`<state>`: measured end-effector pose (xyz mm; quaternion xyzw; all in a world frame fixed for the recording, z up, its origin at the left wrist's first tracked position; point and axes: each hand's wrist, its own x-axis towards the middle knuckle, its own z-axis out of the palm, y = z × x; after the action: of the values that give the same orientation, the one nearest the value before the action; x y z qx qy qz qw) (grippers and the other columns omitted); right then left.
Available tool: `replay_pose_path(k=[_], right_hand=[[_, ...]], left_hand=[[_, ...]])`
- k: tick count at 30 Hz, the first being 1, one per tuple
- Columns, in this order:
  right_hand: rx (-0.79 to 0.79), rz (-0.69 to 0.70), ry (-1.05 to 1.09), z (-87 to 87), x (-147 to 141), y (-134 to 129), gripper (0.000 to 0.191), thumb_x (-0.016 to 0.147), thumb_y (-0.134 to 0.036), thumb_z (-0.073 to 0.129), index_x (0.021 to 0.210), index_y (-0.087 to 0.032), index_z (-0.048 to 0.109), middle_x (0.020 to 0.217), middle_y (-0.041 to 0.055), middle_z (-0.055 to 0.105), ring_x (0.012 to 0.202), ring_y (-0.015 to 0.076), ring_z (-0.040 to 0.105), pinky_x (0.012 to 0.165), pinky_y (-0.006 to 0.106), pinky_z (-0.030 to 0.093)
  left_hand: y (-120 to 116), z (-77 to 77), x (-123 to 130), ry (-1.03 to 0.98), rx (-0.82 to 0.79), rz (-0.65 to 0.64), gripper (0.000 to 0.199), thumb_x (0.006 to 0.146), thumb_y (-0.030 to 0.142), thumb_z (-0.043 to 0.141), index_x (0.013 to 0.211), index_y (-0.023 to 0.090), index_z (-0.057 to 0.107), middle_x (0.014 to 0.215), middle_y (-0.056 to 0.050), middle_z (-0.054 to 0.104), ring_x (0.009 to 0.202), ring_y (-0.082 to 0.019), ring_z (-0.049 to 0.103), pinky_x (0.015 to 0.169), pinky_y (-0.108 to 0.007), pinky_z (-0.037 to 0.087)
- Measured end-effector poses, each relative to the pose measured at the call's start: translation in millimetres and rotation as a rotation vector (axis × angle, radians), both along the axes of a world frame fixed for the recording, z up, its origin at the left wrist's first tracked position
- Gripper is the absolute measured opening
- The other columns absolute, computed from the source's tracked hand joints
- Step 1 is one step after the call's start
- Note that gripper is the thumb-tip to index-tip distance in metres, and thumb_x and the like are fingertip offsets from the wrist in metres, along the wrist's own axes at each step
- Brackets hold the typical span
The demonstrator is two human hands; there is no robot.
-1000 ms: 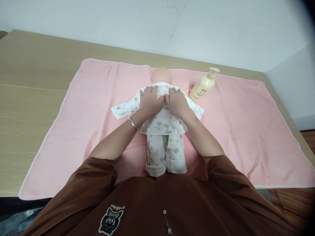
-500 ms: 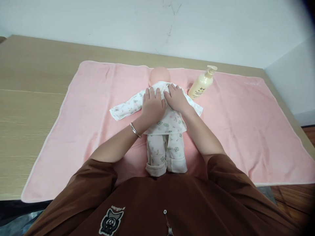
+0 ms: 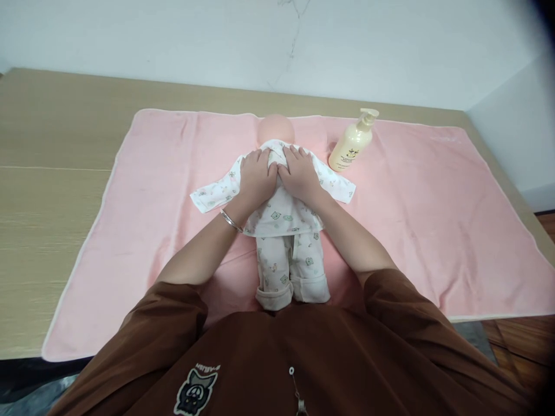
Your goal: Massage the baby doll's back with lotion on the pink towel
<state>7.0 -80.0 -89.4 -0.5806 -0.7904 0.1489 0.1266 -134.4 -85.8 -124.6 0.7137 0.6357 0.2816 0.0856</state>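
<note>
A light wood-grain tabletop [image 3: 52,190] stands pushed against a pale wall [image 3: 173,40]. Above the tabletop's far edge, a thin crack [image 3: 289,43] runs down the wall. Off its right corner shows reddish-brown wooden floor [image 3: 526,352].

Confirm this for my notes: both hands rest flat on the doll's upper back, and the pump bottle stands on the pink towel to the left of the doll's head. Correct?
Not quite. In the head view the pump bottle stands to the right of the doll, not the left. Otherwise correct: the left hand and right hand rest flat on its upper back, on the pink towel.
</note>
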Motion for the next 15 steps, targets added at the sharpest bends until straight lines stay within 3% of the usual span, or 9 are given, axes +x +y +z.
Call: replay_pose_path(k=[4,10,12,15], right_hand=[[0.008,0.019,0.010,-0.1,4.3,5.4,0.065,0.102,-0.032,0.037,0.162,-0.005,0.040,0.171,0.0188,0.040,0.160,0.0414,0.032,0.134,0.063,0.020],[0.026,0.099,0.027,3.4,20.2,15.2,0.066,0.103,-0.039,0.039,0.158,-0.003,0.042,0.164,0.0210,0.048,0.152,0.0390,0.044,0.130,0.059,0.029],[0.046,0.102,-0.003,4.3,20.0,13.1,0.065,0.104,-0.039,0.038,0.158,-0.003,0.042,0.164,0.0219,0.048,0.151,0.0400,0.044,0.129,0.062,0.029],[0.072,0.056,-0.061,6.6,10.6,-1.9,0.061,0.105,-0.033,0.033,0.155,0.001,0.045,0.159,0.0250,0.052,0.150,0.0410,0.045,0.128,0.061,0.031]], left_hand=[[-2.4,3.7,0.8,0.009,0.003,0.012,0.054,0.102,0.031,0.035,0.146,0.008,0.056,0.147,-0.023,0.062,0.141,-0.037,0.055,0.125,-0.056,0.039],[-25.4,11.2,14.2,0.039,0.007,0.027,0.056,0.106,0.034,0.033,0.152,0.007,0.049,0.158,-0.026,0.053,0.152,-0.041,0.045,0.127,-0.060,0.035],[-24.1,8.8,13.8,0.014,0.021,0.039,0.055,0.105,0.034,0.035,0.152,0.009,0.049,0.160,-0.025,0.051,0.155,-0.040,0.042,0.128,-0.061,0.034],[-8.8,6.6,3.5,-0.022,-0.008,0.030,0.052,0.101,0.032,0.040,0.147,0.012,0.055,0.154,-0.022,0.058,0.148,-0.037,0.050,0.127,-0.058,0.037]])
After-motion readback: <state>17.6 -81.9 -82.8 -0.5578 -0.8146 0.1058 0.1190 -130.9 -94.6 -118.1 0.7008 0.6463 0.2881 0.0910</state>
